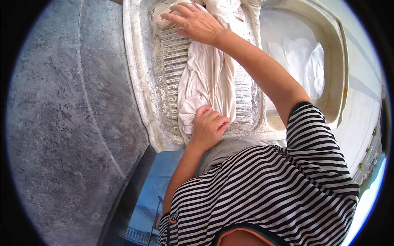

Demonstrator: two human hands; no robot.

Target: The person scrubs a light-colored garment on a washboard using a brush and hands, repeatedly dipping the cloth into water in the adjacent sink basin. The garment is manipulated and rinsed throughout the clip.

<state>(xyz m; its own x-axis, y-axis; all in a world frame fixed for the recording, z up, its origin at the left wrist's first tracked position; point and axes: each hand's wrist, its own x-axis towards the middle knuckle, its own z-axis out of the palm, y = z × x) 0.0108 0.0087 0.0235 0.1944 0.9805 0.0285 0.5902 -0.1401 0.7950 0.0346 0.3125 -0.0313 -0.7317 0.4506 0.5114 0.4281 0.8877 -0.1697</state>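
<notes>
A wet, cream-white garment (209, 78) is stretched lengthwise over the ribbed washboard (172, 61) of a stone-like laundry sink; its kind I cannot tell. My left hand (210, 126) is at the near end, its fingers curled on the fabric, beside a bunched pinkish fold (191, 108). At the far end my right hand (195, 23) reaches out with fingers spread. Just under its fingertips lies a pale, rounded object (161, 18), partly covered by the hand, its kind unclear. More bunched white cloth (223, 6) is at the top edge.
Right of the washboard, a deep basin (340, 82) holds cloudy water with soaking white cloth (303, 67). A raised sink rim (133, 69) runs along the left, beside a mottled grey wall-like surface (61, 123). A blue-toned opening with a railing (141, 235) shows at lower left.
</notes>
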